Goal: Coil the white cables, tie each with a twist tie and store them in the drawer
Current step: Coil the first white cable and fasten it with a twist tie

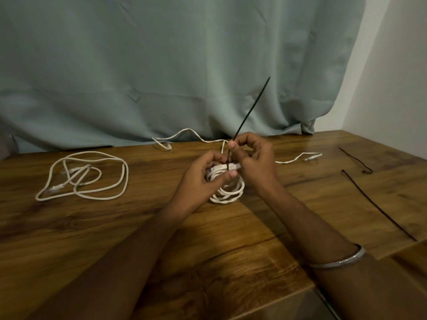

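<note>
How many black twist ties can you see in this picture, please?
3: one thin black twist tie pinched in the right hand at the coiled white cable, two lying on the wooden table at right.

We see a desk [97,239] w/ wood-grain surface, warm brown, smooth, semi-gloss: soft sheen patches near the front edge. Behind it a curtain [161,65] of grey-green cloth, matt, creased and folded. White cables: coiled one [227,192] in our hands and loose one [83,175] on the left look like smooth plastic sheathing, slightly matt; plug ends look like clear plastic. Black tie [250,106] held upright is thin, matt, stiff; we can't tell plastic vs. coated wire. Two spare ties [379,204] on the right look the same. Bangle [342,260] on right forearm: shiny, silver-toned metal.
</note>
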Available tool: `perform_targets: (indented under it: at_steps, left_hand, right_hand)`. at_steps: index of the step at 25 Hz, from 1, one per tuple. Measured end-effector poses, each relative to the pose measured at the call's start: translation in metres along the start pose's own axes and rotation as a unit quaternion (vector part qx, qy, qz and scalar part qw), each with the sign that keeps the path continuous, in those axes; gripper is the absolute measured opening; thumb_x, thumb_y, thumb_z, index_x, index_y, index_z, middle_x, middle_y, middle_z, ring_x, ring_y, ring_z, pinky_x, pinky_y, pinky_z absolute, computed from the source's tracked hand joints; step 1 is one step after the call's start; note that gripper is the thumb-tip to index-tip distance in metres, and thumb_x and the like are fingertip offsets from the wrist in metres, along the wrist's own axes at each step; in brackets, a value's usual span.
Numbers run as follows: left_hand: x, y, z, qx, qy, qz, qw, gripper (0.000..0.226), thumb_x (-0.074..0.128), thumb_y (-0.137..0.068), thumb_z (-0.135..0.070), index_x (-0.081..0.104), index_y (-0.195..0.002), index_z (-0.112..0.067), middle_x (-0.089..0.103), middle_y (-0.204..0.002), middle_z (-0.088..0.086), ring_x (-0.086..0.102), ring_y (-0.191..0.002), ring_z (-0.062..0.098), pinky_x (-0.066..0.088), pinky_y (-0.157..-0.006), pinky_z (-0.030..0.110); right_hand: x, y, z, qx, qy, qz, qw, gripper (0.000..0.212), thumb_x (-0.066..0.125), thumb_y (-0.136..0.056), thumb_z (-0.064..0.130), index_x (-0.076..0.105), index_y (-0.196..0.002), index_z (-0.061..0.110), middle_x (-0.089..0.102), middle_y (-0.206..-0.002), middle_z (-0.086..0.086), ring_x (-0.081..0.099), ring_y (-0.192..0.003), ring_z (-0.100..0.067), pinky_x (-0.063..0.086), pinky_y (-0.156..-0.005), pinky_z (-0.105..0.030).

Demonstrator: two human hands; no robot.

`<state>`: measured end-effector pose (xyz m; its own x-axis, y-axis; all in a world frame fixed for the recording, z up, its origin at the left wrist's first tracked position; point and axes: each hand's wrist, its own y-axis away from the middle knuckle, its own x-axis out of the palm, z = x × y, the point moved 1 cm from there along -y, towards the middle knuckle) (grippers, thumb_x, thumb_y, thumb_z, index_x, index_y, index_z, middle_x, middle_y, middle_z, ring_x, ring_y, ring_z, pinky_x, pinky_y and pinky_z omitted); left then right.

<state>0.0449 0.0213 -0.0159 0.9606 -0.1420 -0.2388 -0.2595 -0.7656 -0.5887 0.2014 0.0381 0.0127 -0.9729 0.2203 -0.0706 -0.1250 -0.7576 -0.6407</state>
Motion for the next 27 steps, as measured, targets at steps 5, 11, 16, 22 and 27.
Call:
perform_targets:
  at_steps: [5, 11, 16, 22, 27]
  left_hand:
    - [-0.02, 0.0, 0.006, -0.144, 0.1, 0.046, 0.983, 0.058, 0.085, -0.078, -0.015, 0.054, -0.128, -0.012, 0.076, -0.112, 0.011, 0.073, -0.104, 0.027, 0.06, -0.09, 0.039]
    - [-0.023, -0.005, 0.019, -0.136, 0.071, -0.086, 0.984, 0.029, 0.069, -0.092, -0.003, 0.063, -0.12, -0.001, 0.077, -0.105, 0.013, 0.076, -0.084, 0.026, 0.062, -0.077, 0.036]
    - [-0.028, -0.003, 0.021, -0.181, 0.088, -0.123, 0.972, 0.03, 0.07, -0.092, -0.008, 0.066, -0.122, -0.007, 0.078, -0.108, 0.009, 0.077, -0.09, 0.025, 0.063, -0.078, 0.039]
    - [-0.019, -0.003, 0.012, -0.183, 0.106, -0.137, 0.968, 0.031, 0.07, -0.092, -0.006, 0.063, -0.122, -0.003, 0.078, -0.107, 0.01, 0.076, -0.094, 0.033, 0.062, -0.084, 0.047]
    - [-0.002, -0.002, 0.015, -0.156, 0.034, -0.133, 0.978, 0.038, 0.059, -0.097, -0.039, 0.051, -0.131, -0.025, 0.069, -0.122, 0.006, 0.067, -0.114, 0.024, 0.052, -0.102, 0.052]
  right_hand:
    - [-0.002, -0.003, -0.002, 0.059, -0.038, -0.031, 0.997, 0.01, 0.071, -0.096, 0.01, 0.067, -0.087, 0.009, 0.068, -0.07, -0.004, 0.068, -0.061, -0.013, 0.055, -0.054, -0.027]
    - [-0.002, 0.001, -0.011, 0.191, -0.069, 0.169, 0.964, 0.031, 0.078, -0.09, 0.027, 0.074, -0.108, 0.001, 0.079, -0.1, -0.015, 0.077, -0.09, -0.023, 0.062, -0.082, -0.037]
    - [-0.005, 0.004, -0.01, 0.283, -0.095, 0.183, 0.937, 0.04, 0.081, -0.082, 0.0, 0.07, -0.121, 0.003, 0.078, -0.108, -0.017, 0.077, -0.095, -0.029, 0.065, -0.077, -0.037]
    - [-0.003, 0.005, -0.005, 0.244, -0.078, 0.12, 0.959, 0.027, 0.073, -0.084, -0.011, 0.072, -0.111, -0.008, 0.078, -0.091, -0.021, 0.072, -0.063, -0.019, 0.06, -0.054, -0.025]
    - [0.001, 0.01, -0.007, 0.248, -0.145, 0.082, 0.954, 0.027, 0.072, -0.085, -0.008, 0.072, -0.112, -0.005, 0.08, -0.093, -0.017, 0.077, -0.074, -0.023, 0.064, -0.063, -0.031]
